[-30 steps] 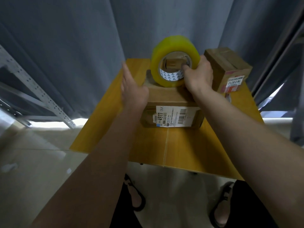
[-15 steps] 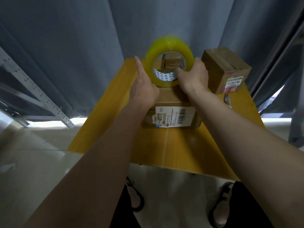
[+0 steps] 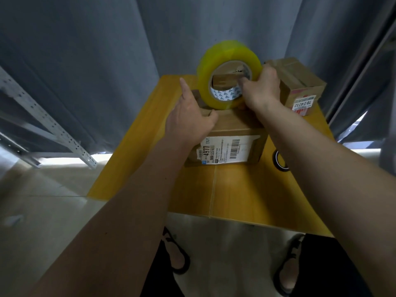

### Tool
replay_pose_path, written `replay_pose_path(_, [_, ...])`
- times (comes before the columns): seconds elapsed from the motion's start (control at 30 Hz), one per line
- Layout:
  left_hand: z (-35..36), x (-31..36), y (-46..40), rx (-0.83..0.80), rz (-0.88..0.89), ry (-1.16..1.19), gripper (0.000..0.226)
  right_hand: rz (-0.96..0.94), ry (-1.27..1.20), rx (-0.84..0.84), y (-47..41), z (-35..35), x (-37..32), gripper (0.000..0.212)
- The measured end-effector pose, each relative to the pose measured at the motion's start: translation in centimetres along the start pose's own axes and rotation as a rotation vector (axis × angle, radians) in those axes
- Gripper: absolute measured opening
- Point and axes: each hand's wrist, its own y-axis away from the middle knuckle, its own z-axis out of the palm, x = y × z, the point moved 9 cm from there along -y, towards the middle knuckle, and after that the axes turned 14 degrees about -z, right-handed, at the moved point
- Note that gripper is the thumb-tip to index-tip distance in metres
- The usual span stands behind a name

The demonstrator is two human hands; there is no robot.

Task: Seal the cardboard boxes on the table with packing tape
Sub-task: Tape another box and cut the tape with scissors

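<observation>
- A grey curtain (image 3: 102,61) hangs in folds across the whole back of the scene, reaching down to a pale floor (image 3: 42,211) where a strip of daylight shows under its hem.
- A white perforated metal frame (image 3: 42,123) slants along the left side, in front of the curtain.
- A yellow-topped table (image 3: 235,196) stands against the curtain, with a thin seam running front to back down its middle.
- The near cardboard box (image 3: 233,133) sits mid-table, its white barcode label facing the camera.
- A second cardboard box (image 3: 300,82) stands at the far right corner, just beside the first, with a red and white label.
- The packing tape roll (image 3: 205,82), yellow and upright, rests on the top of the near box at its far edge.
- The right hand (image 3: 261,88) grips the roll, thumb inside the core and fingers over the outer rim.
- The left hand (image 3: 190,121) lies on the box's top left edge, index finger straight, thumb pressed to the cardboard, holding nothing.
- A small dark ring (image 3: 278,159) lies on the table right of the near box, partly hidden by the right forearm.
</observation>
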Motion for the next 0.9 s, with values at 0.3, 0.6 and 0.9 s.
replay_pose_path(0.3, [0.1, -0.1, -0.1, 0.022, -0.02, -0.005, 0.113, -0.025, 0.096, 0.05, -1.2, -3.0, 1.2, 0.04])
replay_pose_path(0.6, [0.3, 0.2, -0.1, 0.042, -0.006, -0.081, 0.103, 0.031, 0.01, 0.142, -0.9, -4.4, 2.5, 0.045])
replay_pose_path(0.9, [0.3, 0.3, 0.0, 0.054, 0.011, -0.14, 0.096, 0.293, -0.44, 0.136, 1.5, -0.8, 4.9, 0.015])
